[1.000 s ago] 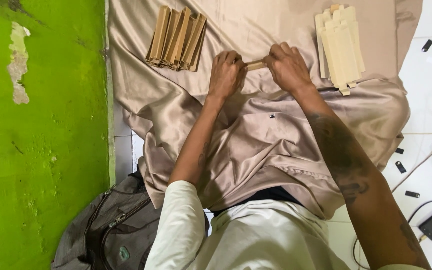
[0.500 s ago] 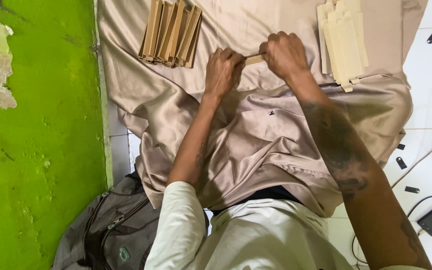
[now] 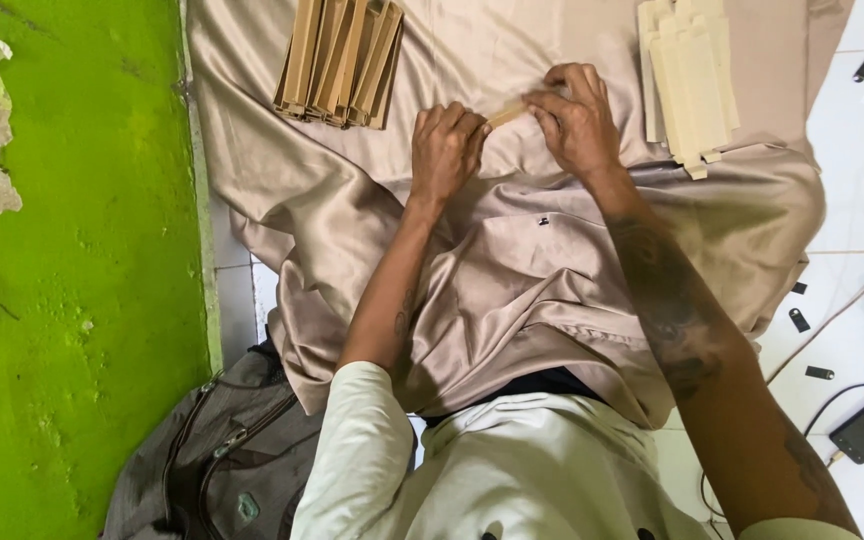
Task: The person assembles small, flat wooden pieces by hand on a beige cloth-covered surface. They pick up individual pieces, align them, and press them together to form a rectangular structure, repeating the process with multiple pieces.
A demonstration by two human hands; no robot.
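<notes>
The head view is looking straight down on a wide beige satin cloth (image 3: pixel 512 280) that is draping over the person's lap and spreading out over the white tiled floor (image 3: pixel 857 110), with a green wall (image 3: pixel 72 300) running along the left side. On the cloth, a stack of tan folded cardboard pieces (image 3: pixel 340 62) is lying at the upper left, well apart from a paler stack of flat cream pieces (image 3: pixel 690 82) at the upper right. Between the two stacks, both hands are meeting over one small tan strip (image 3: pixel 508 112).

The left hand (image 3: pixel 446 150) is curling its fingers closed around the near end of the strip, and the right hand (image 3: pixel 577 120) is pinching the far end between thumb and fingertips, so the strip is spanning the gap between them just above the cloth. This looks like the shaping or folding of a single piece; the next move is probably calling for a firm, even squeeze along its length while both ends are kept aligned.

The strip itself is appearing narrow, light brown and flat-edged, mostly hidden by the fingers, so I cannot tell whether it is already creased.
</notes>
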